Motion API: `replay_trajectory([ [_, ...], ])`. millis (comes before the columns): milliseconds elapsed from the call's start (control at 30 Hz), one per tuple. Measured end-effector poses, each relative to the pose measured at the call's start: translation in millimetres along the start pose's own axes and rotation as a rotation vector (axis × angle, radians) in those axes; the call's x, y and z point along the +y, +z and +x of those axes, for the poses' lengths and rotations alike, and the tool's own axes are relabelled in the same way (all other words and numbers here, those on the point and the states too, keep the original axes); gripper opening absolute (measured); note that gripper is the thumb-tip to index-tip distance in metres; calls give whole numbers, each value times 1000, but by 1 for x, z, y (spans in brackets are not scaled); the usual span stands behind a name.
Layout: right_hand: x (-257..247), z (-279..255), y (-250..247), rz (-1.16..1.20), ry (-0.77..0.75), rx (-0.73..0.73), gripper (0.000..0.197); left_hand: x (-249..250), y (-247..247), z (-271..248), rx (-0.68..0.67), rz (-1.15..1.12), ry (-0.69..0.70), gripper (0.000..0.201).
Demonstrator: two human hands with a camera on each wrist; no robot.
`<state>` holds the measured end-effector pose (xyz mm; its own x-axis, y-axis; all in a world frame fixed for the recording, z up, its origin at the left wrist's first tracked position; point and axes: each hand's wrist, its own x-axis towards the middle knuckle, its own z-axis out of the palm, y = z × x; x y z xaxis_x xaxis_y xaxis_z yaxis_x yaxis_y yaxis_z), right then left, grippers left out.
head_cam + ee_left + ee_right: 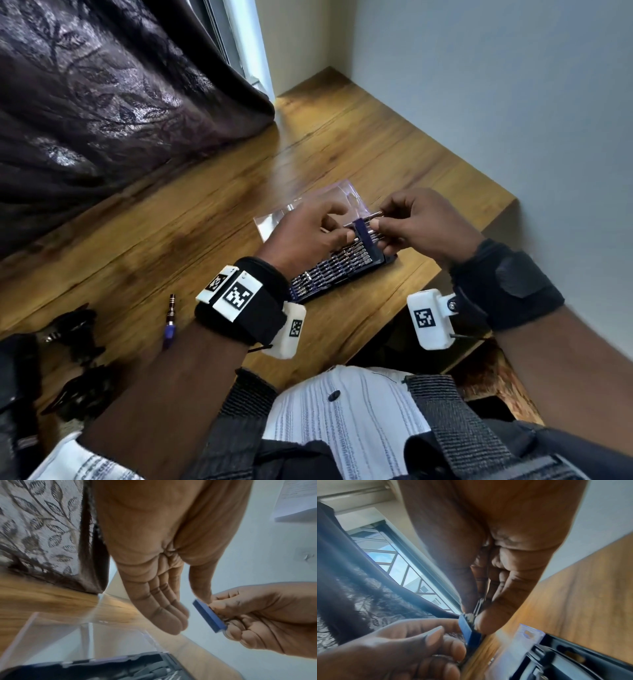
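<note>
Strapped wrists (239, 303) are reaching from the near edge of the wooden table (212, 219) over the open bit case (342, 281). Right hand (424, 222) is pinching the blue bit strip (362, 231) just above the case's far right end, likely steadying it. Left hand (305, 233), fingers straight, is thumbing it, probably loosening a bit.

No word or number is legible; only black-and-white square code markers (238, 295) stand on the left wristband (260, 274) and both white wrist-camera housings (432, 337).
</note>
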<state>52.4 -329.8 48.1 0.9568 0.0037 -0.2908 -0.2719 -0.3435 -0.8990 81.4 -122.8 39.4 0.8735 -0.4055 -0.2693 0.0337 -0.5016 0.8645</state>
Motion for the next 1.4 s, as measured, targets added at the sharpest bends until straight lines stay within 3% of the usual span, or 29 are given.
replay_trajectory([
  [100, 18, 8, 1, -24, 85, 46, 8, -28, -7, -12, 28, 249, -14, 58],
  [233, 37, 18, 5, -43, 220, 72, 8, -62, -12, -30, -68, 565, -104, 96],
  [333, 44, 23, 7, -66, 254, 92, 7, -73, -8, -39, -93, 634, -139, 116],
  [467, 47, 29, 7, -153, 259, 93, 11, -79, -4, -42, -83, 696, -116, 127],
  [733, 50, 40, 10, -442, 246, 135, 20, -89, 0, -43, -48, 768, -73, 132],
  [967, 46, 41, 26, -392, 305, 113, 16, -91, 4, -45, -6, 792, -50, 129],
  [1400, 49, 42, 22, -371, 259, 120, 16, -89, 3, -49, 28, 736, -49, 133],
])
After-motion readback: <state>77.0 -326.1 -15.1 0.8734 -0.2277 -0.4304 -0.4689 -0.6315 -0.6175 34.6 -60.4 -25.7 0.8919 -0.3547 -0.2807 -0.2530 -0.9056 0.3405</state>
